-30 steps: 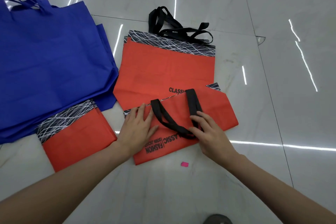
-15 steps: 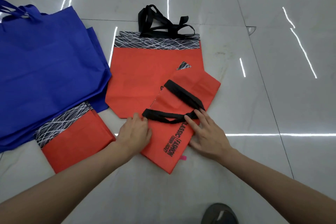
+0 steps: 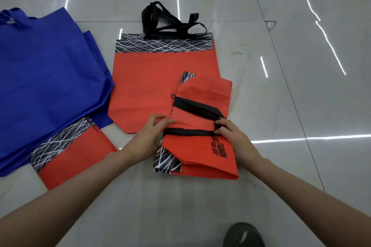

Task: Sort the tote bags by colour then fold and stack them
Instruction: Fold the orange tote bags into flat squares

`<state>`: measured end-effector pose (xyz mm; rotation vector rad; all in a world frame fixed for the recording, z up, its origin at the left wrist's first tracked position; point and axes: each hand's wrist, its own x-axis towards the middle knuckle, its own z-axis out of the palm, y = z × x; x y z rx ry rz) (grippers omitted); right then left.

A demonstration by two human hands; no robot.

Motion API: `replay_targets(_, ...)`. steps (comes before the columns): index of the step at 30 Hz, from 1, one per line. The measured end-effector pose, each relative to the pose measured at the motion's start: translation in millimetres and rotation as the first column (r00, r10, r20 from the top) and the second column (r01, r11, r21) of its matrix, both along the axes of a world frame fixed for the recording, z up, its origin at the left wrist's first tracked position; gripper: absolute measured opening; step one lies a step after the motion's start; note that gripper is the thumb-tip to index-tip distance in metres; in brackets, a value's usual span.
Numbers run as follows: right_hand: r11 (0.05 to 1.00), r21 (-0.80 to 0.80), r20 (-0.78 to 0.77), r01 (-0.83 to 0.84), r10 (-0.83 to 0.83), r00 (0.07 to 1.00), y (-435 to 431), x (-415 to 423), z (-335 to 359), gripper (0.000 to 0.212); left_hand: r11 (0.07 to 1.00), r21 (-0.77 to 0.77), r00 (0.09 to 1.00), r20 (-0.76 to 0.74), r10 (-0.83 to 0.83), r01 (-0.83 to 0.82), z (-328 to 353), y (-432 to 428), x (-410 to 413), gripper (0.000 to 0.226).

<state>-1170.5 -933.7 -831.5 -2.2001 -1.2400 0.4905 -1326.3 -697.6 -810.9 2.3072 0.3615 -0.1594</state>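
Half-folded red tote bag point(image 3: 197, 152) lying on floor point(image 3: 291, 90) between hands, long axis running away from person. Left hand point(image 3: 146, 139) fingers point(image 3: 157, 118) gripping its left edge; right hand point(image 3: 235, 141) fingers point(image 3: 224, 124) pinching black handle loop point(image 3: 192, 107).

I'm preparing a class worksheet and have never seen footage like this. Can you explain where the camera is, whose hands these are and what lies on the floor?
No machine here. A person wears a wide-angle camera on the head, looking down, so both bare arms are theirs. On the tiled floor lie a pile of blue bags at left, folded orange bags nearer the camera, and a flat orange bag further back. Partly over it lies a half-folded orange bag. The left hand pinches its left edge; the right hand grips its black handle. A shoe shows at the bottom.
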Motion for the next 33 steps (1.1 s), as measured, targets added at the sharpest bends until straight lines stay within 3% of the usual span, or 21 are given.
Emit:
replay_targets(3,0.997,0.066,-0.094,-0.038,0.044,0.995,-5.6,3.5,-4.5,0.050,0.947,-0.247,0.977,0.006,0.214,-0.206,-0.1,-0.2,12.7,0.034)
replay_targets(6,0.980,0.151,-0.264,0.128,-0.084,0.961,-3.0,-4.6,-3.0,0.041,0.938,-0.256,0.969,0.013,0.246,-0.234,-7.8,1.9,22.3,0.019)
replay_targets(8,0.920,0.144,-0.423,0.365,-0.276,0.863,6.3,-14.9,5.9,0.032,0.901,-0.307,0.950,-0.054,0.306,-0.307,-10.4,1.0,29.5,0.028)
replay_targets(10,0.822,0.101,-0.566,0.560,-0.416,0.712,20.1,-23.0,11.7,0.031,0.874,-0.263,0.913,-0.118,0.391,-0.409,-10.6,-2.9,38.6,0.033)
replay_targets(12,0.689,0.038,-0.580,0.724,-0.574,0.578,32.6,-22.7,12.0,0.029,0.854,-0.207,0.879,-0.128,0.460,-0.477,-7.3,-9.4,46.3,0.046)
replay_targets(14,0.589,-0.015,-0.411,0.808,-0.741,0.532,40.6,-20.0,7.0,0.030,0.848,-0.180,0.867,-0.117,0.485,-0.499,-5.3,-12.8,52.6,0.058)
replay_targets(16,0.575,-0.048,-0.192,0.816,-0.808,0.558,42.7,-15.7,0.5,0.037,0.848,-0.135,0.857,-0.135,0.497,-0.512,-9.3,-12.7,58.3,0.061)
replay_targets(19,0.642,-0.129,0.099,0.756,-0.750,0.654,40.8,-4.1,-4.2,0.052,0.874,0.014,0.867,-0.122,0.484,-0.486,-10.4,-15.2,64.0,0.060)
replay_targets(22,0.652,-0.217,0.285,0.727,-0.670,0.686,41.0,8.0,-4.1,0.059,0.876,0.152,0.870,-0.124,0.477,-0.458,-7.8,-16.7,69.9,0.058)
replay_targets(24,0.629,-0.282,0.379,0.724,-0.620,0.687,44.4,10.8,-4.0,0.057,0.864,0.153,0.860,-0.114,0.498,-0.480,-8.3,-14.4,73.9,0.058)
replay_targets(26,0.603,-0.247,0.431,0.758,-0.633,0.644,48.8,12.4,-4.2,0.044,0.851,0.102,0.845,-0.111,0.524,-0.515,-11.3,-11.2,75.7,0.057)
replay_targets(28,0.735,-0.002,0.489,0.678,-0.590,0.642,50.4,15.7,-5.8,0.032,0.838,0.041,0.834,-0.075,0.546,-0.545,-16.4,-10.6,75.4,0.050)
replay_targets(29,0.843,0.093,0.531,0.529,-0.492,0.690,51.5,19.3,-7.6,0.038,0.834,0.016,0.832,-0.046,0.552,-0.552,-17.2,-11.6,75.1,0.043)
replay_targets(31,0.977,0.073,0.587,0.199,-0.203,0.784,57.2,32.1,-9.3,0.051,0.854,0.026,0.854,0.016,0.520,-0.520,-17.5,-11.1,74.2,0.039)
replay_targets(33,0.995,-0.022,0.550,0.101,-0.072,0.832,66.9,49.1,-6.9,0.048,0.893,0.110,0.899,0.072,0.432,-0.437,-12.4,-4.9,74.9,0.037)
